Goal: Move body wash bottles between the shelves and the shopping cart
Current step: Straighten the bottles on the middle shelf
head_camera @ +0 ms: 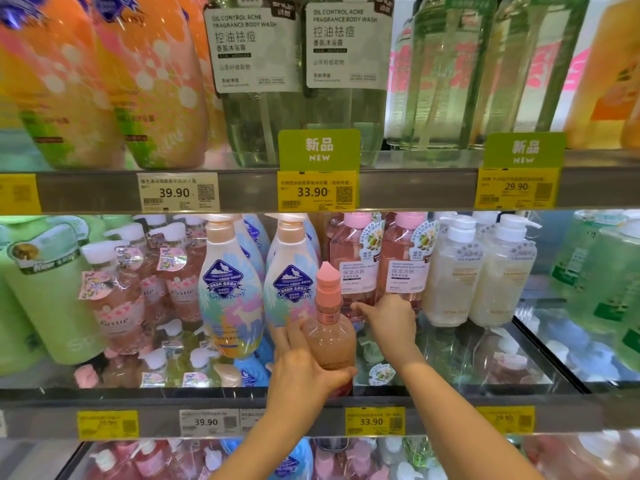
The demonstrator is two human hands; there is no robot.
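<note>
From the head camera, the left hand grips the rounded lower body of a squat, translucent peach-pink plastic body wash bottle with a pink pump top, fingers spread round its left side and the thumb curled across its near face. The bottle stands upright at the near edge of the middle glossy metal shelf, its base hidden behind the hand, so whether it rests on the shelf cannot be told.

The right hand reaches farther in, fingers extended leftward and loosely spread, holding nothing; its fingertips lie at the foot of the two tall clear pink bottles with white labels and pink caps, though actual contact cannot be told.

Left of the held bottle stand two curved, opaque pastel bottles with blue crest badges, smooth and teardrop-shaped. Farther left are clear pink bottles with crown-pattern labels and a matte green bottle. To the right sit two milky white pump bottles.

On the shelf above are two clear green bottles with grey-white labels (printed "oil control acne fragrance body wash") and orange pouch-like bottles. A yellow price tag reading 33.90 hangs on the upper shelf rail.
</note>
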